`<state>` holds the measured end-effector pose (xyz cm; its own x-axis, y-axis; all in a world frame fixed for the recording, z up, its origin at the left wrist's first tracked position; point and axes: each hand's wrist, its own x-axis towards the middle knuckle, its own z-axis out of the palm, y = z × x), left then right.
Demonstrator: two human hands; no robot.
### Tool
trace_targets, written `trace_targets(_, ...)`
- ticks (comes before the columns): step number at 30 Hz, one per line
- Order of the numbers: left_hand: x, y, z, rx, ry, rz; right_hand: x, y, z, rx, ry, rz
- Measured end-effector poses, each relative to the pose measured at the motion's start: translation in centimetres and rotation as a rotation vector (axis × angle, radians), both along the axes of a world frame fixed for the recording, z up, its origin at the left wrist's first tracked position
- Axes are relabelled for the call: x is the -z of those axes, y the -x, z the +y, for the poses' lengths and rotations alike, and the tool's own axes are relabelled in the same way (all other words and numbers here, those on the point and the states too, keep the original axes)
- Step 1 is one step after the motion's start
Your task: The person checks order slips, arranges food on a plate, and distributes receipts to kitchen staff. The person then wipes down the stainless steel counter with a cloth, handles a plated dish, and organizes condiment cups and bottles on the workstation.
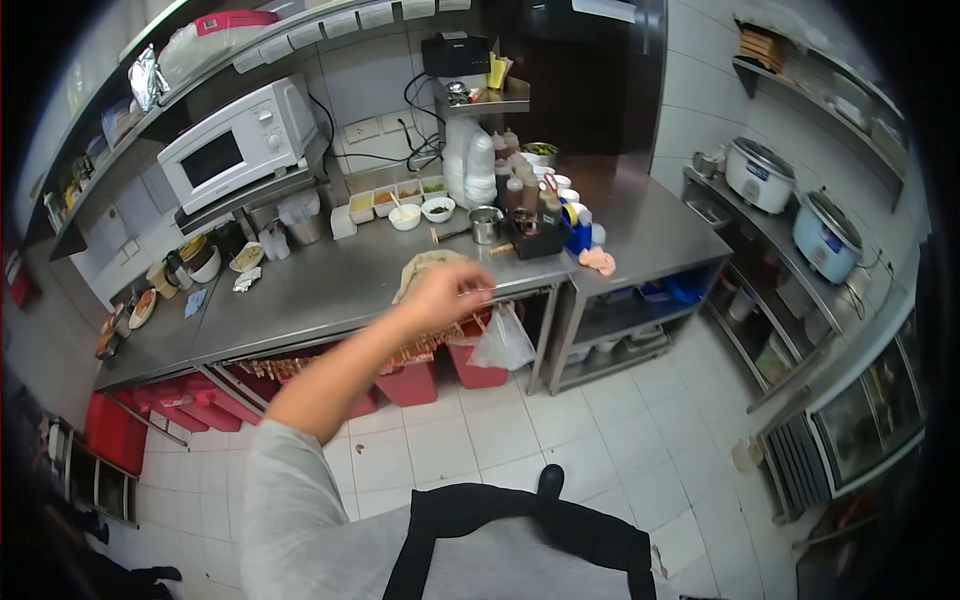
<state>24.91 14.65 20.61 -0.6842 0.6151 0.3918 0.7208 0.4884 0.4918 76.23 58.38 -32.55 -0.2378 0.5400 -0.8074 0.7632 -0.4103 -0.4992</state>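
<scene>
My left hand (452, 294) is stretched out over the front edge of the steel counter (330, 290), its fingers bent and partly apart, with nothing visible in them. Right behind it a beige cloth (425, 268) lies on the counter, partly hidden by the hand. Below the fingers hangs a whitish plastic bag (504, 340) near the counter's edge. A metal pot (486, 225) and a black holder (537, 240) with bottles stand beyond the hand. My right hand is not in view.
Red bins (408, 382) stand under the counter. A microwave (240, 145) sits on a wall shelf at the left. Small white bowls (404, 217) are at the counter's back. Two rice cookers (828, 228) occupy the right shelf. A pink cloth (597, 261) lies near the corner.
</scene>
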Motion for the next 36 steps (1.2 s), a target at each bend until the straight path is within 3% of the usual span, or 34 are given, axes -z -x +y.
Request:
trace_targets(7,-15.5,18.7,3.2,-0.336,-0.125,0.484,-2.9,20.5,10.8,-0.192,-0.024,0.026)
trace_targets(12,-19.6,30.7,4.2,-0.657,-0.035,0.523,-7.2,35.4,18.2,-0.336,-0.152,0.19)
trace_targets(16,-22.5,41.5,3.4,-0.722,-0.134,0.543,-13.3,46.7,18.0,-0.117,-0.22,0.379)
trace_targets(19,-24.7,49.3,3.1,-0.705,-0.358,0.471,-13.0,49.1,17.1,-0.113,-0.241,0.458)
trace_targets(20,-25.4,51.6,3.1,-0.704,-0.395,0.449,-12.1,48.6,16.5,-0.139,-0.235,0.601)
trace_targets(22,-26.6,55.7,3.1,-0.705,-0.471,0.399,-10.5,48.2,15.4,-0.165,-0.248,0.448)
trace_targets(27,-29.1,64.8,4.3,-0.834,-0.347,0.42,-8.1,49.0,10.0,-0.139,-0.154,0.131)
trace_targets(34,-30.0,74.5,5.9,-0.736,-0.251,0.523,-8.4,48.6,5.4,-0.113,-0.207,0.058)
trace_targets(36,-29.7,74.8,4.9,-0.61,-0.7,0.433,-8.6,48.9,5.2,-0.173,-0.32,0.134)
